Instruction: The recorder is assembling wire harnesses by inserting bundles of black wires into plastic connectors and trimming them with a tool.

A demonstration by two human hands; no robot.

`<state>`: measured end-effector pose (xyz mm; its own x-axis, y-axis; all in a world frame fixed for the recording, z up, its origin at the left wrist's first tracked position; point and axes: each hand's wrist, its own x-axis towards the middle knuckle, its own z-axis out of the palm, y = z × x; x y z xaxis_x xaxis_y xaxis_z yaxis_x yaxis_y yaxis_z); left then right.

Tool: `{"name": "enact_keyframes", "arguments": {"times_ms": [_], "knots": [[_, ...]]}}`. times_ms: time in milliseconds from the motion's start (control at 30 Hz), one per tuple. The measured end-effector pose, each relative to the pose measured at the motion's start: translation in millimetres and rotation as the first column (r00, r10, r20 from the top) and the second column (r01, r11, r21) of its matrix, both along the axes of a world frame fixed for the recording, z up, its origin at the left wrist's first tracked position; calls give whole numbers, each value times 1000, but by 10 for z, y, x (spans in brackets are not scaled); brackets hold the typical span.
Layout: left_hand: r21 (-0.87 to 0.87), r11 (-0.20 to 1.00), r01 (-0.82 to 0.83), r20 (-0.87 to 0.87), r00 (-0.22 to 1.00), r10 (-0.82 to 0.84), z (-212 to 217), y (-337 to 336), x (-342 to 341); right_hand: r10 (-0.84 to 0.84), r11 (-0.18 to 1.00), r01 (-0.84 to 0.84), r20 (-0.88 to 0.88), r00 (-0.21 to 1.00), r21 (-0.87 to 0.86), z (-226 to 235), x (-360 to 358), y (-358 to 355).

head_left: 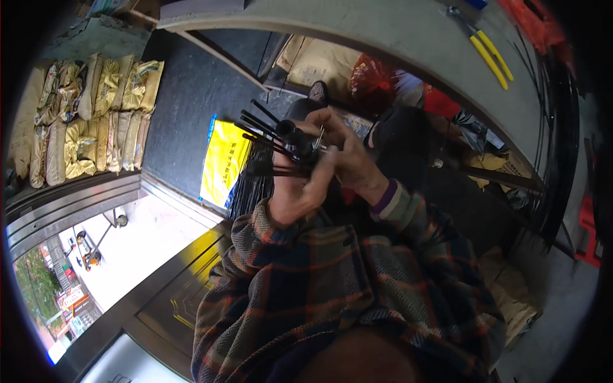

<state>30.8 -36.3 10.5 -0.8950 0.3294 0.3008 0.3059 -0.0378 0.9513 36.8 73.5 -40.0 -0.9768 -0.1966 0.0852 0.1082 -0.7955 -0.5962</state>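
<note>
In front of my chest I hold a black round hub with several thin black rods sticking out toward the left. My left hand is closed around its lower side, the thumb pressed up against it. From the right, my right hand meets it with fingers bent and pinched together. A thin shiny metal piece shows at those fingertips; its exact kind is too small to tell. Part of the hub is hidden behind my fingers.
A grey table stands ahead, with yellow-handled pliers on it. Long black rods hang at its right edge. A yellow bag and a bundle of black rods lie left of my hands. Stacked sacks are farther left.
</note>
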Motion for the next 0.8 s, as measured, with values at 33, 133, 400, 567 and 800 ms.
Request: {"name": "enact_keyframes", "arguments": {"times_ms": [33,133,400,567,800], "knots": [[16,1000,11,-12,1000,-10,7,33,-28,48,999,-48,-1,999,0,52,-5,84],[12,989,-145,-43,988,145,3,143,-117,-63,270,504,-508,859,820,432,-33,792],[-103,971,214,104,974,-203,-33,238,-252,-99,-862,311,-735,671,399,448,-374,2479],[-21,951,308,109,946,-304,96,64,-239,32,-912,290,-653,757,291,604,-413,2613],[7,972,236,-88,968,-234,57,-235,-146,79,-224,593,-592,802,773,986,93,1131]]}}
